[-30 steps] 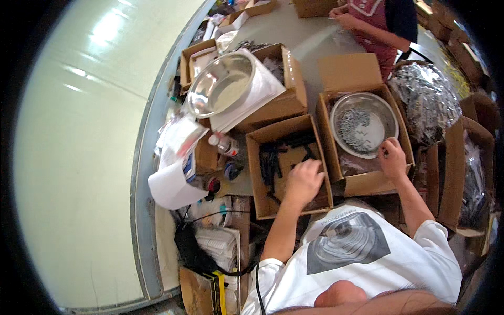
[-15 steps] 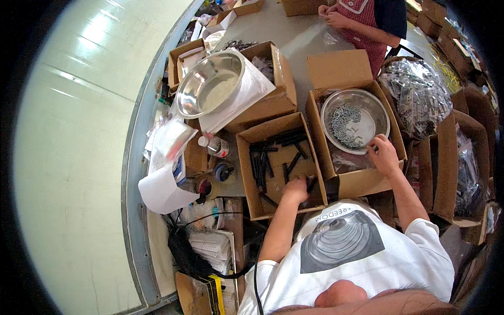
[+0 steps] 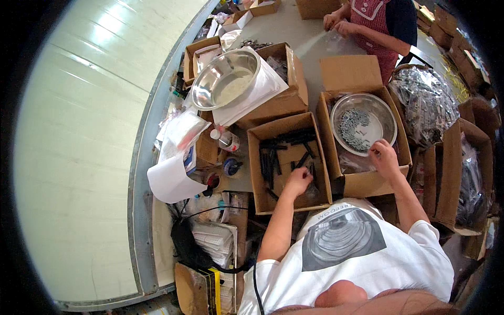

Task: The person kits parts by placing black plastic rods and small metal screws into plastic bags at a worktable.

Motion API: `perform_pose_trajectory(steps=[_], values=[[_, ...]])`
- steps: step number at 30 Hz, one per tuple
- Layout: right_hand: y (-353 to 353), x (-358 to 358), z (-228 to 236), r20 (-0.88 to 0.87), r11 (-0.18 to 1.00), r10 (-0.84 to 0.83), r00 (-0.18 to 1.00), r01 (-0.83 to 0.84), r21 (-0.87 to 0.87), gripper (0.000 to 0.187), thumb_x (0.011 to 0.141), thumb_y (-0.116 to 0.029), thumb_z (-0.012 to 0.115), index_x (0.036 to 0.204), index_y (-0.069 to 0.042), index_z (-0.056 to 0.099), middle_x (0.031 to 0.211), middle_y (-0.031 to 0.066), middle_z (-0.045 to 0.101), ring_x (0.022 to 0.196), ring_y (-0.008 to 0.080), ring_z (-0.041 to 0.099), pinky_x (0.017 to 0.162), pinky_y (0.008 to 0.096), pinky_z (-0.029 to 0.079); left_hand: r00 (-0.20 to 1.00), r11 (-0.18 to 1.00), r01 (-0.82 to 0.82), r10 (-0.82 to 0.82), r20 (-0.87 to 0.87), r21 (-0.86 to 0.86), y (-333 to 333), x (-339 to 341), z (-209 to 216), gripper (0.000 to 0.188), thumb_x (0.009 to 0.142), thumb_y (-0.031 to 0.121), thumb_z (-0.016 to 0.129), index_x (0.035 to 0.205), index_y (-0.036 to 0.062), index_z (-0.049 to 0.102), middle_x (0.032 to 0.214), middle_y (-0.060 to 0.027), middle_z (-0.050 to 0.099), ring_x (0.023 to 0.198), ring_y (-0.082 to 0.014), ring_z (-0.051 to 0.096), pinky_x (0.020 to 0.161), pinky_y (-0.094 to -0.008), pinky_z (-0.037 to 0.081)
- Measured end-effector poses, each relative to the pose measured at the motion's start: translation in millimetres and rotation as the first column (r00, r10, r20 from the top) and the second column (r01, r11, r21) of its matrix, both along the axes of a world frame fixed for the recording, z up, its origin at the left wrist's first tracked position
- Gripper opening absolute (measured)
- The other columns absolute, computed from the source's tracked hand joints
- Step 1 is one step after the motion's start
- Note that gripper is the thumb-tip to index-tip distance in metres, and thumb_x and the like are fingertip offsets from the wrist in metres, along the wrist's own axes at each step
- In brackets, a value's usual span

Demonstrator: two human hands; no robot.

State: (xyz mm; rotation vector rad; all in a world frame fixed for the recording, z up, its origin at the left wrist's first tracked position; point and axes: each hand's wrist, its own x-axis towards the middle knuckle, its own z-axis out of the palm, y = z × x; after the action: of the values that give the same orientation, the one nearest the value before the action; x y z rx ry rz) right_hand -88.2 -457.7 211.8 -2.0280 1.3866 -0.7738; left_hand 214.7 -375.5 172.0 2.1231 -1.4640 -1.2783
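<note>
My left hand (image 3: 298,182) is over the near part of an open cardboard box (image 3: 257,181) that holds several black, stick-shaped pieces (image 3: 269,165). Its fingers are curled together; something clear and shiny shows just below them, too faint to name. At the near rim of a round metal basin (image 3: 391,118), my right hand (image 3: 385,157) has thumb and fingers pinched together. Whatever it may hold is too small to make out. Small silvery screws (image 3: 353,127) lie heaped in the basin's left part. The basin rests in another cardboard box (image 3: 362,184).
A larger, shiny bowl (image 3: 252,71) sits on white sheets over a box at the far left. Near it stand a clear bottle (image 3: 227,140) and a paper-covered pile (image 3: 176,176). Plastic-wrapped parts (image 3: 425,100) fill the right. Across the table, a person in a red checked apron (image 3: 367,26) works.
My left hand has lifted a little from the lower part of its box, with clear material now showing beneath it. My right hand stays by the basin's rim. The whole view has shifted slightly.
</note>
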Motion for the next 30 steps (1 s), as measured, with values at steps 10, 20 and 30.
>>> perform_pose_trajectory(steps=[10, 20, 30], values=[[55.0, 103.9, 71.1, 0.075, 0.782, 0.608, 0.790, -0.581, -0.225, 0.042, 0.069, -0.018, 0.076, 0.104, -0.006, 0.057, 0.115, 0.0153, 0.048, 0.100, 0.0336, 0.054, 0.080, 0.0383, 0.049, -0.290, 0.754, -0.551, 0.230, -0.929, 0.359, 30.1, 1.1, 45.5, 0.032, 0.091, 0.020, 0.044, 0.112, -0.0019, 0.053, 0.111, -0.0173, 0.060, 0.104, -0.0332, 0.058, 0.091, -0.0476, 0.046], [41.9, 127.7, 75.0, 0.319, 0.860, 0.507, 0.801, -0.496, -0.122, 0.012, 0.076, -0.005, 0.067, 0.086, -0.001, 0.060, 0.080, 0.0113, 0.059, 0.075, 0.0236, 0.061, 0.066, 0.0323, 0.048, -0.108, 0.647, -0.724, 0.233, -0.966, 0.237, 51.6, -27.6, 35.9, 0.036, 0.091, 0.035, 0.050, 0.111, 0.0040, 0.051, 0.116, -0.0130, 0.054, 0.107, -0.0265, 0.052, 0.096, -0.0408, 0.039], [0.3, 118.4, 107.1, 0.519, 0.551, 0.440, 0.733, -0.677, 0.488, 0.017, 0.089, -0.016, 0.059, 0.086, 0.001, 0.061, 0.076, -0.0002, 0.059, 0.071, 0.0046, 0.050, 0.062, 0.0232, 0.044, -0.055, 0.989, -0.002, -0.145, -0.988, -0.145, 52.4, -36.5, 57.1, 0.084, 0.073, 0.046, 0.071, 0.133, -0.0008, 0.036, 0.121, -0.0161, 0.052, 0.110, -0.0257, 0.053, 0.090, -0.0366, 0.046]])
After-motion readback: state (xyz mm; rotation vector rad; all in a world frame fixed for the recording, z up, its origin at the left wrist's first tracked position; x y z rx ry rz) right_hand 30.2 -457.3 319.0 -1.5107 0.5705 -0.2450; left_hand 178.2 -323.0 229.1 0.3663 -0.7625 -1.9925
